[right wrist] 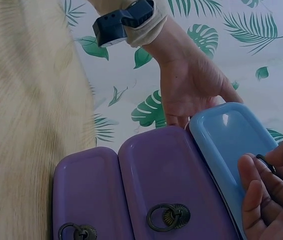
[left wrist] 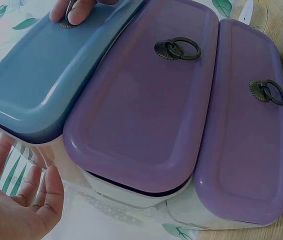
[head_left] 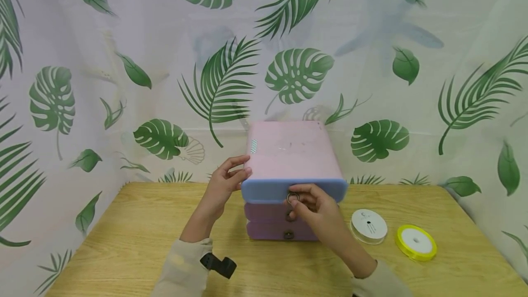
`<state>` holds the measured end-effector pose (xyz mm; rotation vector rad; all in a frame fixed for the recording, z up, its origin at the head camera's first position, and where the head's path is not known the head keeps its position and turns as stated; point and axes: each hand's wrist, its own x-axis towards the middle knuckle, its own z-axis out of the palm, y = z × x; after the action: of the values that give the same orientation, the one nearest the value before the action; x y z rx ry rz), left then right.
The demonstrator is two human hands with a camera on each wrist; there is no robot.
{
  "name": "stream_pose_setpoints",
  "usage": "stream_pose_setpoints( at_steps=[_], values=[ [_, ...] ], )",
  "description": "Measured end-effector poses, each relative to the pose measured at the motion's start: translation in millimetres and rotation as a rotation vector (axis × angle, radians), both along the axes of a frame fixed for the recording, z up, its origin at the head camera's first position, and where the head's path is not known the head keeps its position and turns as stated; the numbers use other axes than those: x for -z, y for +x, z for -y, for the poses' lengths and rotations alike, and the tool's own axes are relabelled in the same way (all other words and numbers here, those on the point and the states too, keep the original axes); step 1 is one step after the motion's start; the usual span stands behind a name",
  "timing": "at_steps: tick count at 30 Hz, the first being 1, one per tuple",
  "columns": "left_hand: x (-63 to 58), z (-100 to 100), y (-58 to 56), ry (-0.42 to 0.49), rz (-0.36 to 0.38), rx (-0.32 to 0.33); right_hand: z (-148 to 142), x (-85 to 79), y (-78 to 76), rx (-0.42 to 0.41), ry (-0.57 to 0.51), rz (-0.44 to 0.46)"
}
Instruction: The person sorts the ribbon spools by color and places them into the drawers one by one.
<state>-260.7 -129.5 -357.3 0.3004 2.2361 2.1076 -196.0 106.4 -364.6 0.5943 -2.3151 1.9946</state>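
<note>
A small drawer cabinet with a pink top (head_left: 293, 150) stands on the table. Its top drawer has a blue front (head_left: 264, 191), and two purple drawer fronts (left wrist: 136, 110) lie below it. My right hand (head_left: 315, 205) pinches the bronze ring pull (head_left: 288, 196) of the blue drawer between thumb and fingers. At the cabinet's upper left side is my left hand (head_left: 222, 184), its fingers extended against the pink edge. In the left wrist view, dark ring pulls (left wrist: 196, 49) hang on the purple fronts, untouched.
To the right of the cabinet a white ribbon spool (head_left: 369, 227) lies flat on the wooden table (head_left: 144, 242). Beside it is a yellow-rimmed spool (head_left: 416, 242). A leaf-patterned curtain (head_left: 231, 26) hangs close behind the cabinet.
</note>
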Motion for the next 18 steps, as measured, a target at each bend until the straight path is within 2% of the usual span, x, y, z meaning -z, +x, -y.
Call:
stream_pose_setpoints(
  at_steps=[18],
  values=[
    [-0.5, -0.9, -0.7, 0.0, 0.005, -0.015, 0.5, 6.9, -5.9, 0.016, 0.026, -0.062]
  ],
)
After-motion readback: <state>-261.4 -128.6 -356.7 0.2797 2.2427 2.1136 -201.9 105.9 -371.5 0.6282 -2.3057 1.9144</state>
